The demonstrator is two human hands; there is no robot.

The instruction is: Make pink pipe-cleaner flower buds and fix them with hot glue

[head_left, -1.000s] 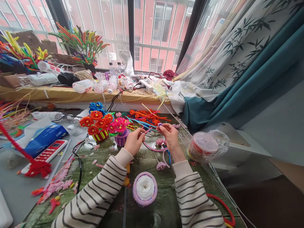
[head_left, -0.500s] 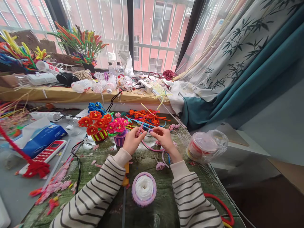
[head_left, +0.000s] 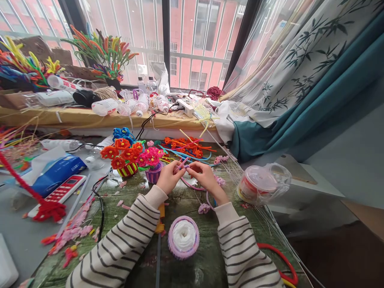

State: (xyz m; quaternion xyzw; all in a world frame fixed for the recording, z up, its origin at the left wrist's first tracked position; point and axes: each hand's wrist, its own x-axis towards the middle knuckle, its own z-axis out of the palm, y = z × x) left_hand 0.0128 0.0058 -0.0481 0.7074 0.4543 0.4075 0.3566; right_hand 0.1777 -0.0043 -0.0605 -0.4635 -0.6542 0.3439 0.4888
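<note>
My left hand (head_left: 168, 176) pinches a pink-purple pipe cleaner (head_left: 183, 162), one end of which sticks up past the fingers. Close against it, my right hand (head_left: 205, 176) has thumb and forefinger closed on the same piece, at a small purple curled part. The fingertips hide most of that part. Below the hands stands a small round lilac pot (head_left: 170, 244), filled with a white ring-shaped wad. A light purple pipe-cleaner flower (head_left: 204, 208) lies beside my right wrist. To the left are a purple striped pot (head_left: 154, 176) of pink flowers (head_left: 151, 157) and a pot of orange flowers (head_left: 123, 152).
Orange pipe-cleaner flowers (head_left: 192, 148) lie behind the hands. A plastic-wrapped tub (head_left: 258, 184) stands right, near thin wires along the table edge. At left are a red calculator (head_left: 64, 192), a blue tissue pack (head_left: 58, 172) and a black cable (head_left: 102, 212).
My right hand has moved left, bringing its fingertips against those of my left hand at the pipe cleaner. The view has shifted slightly.
</note>
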